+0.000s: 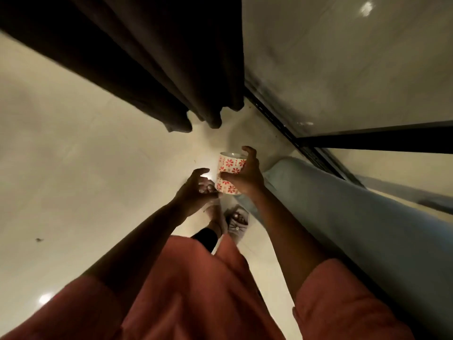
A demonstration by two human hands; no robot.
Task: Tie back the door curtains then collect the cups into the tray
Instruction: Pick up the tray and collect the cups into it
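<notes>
Over the pale floor, mid-frame: both hands held out ahead of the body, close together
Right hand (245, 175): fingers and thumb curled round the side of two stacked cups, gripping them; fingertips hooked over the upper rim
Stacked cups (230, 174): white with red flower pattern, one nested in the other, tilted with the opening facing away from the camera; held in the air above the floor, resting on nothing
Left hand (196, 190): just beside the lower cup, fingers loosely curled, nothing held; whether the fingertips touch the cup I cannot tell
Dark curtain (152, 60): hangs in folds from the upper-left corner, hem ending just above the floor, beyond the hands
Pale blue curtain (343, 217): gathered into a long bundle along the right side, beside the right forearm
Glass door (355, 65): upper right, dark frame bar crossing it; track runs diagonally along the floor edge
Floor (73, 155): cream tiles, glossy, light reflection near the lower-left corner, small dark speck at left
Person: rust-orange sleeves and garment at the bottom edge; feet in grey sandals (236, 224) below the hands
Tray: not visible from this view
</notes>
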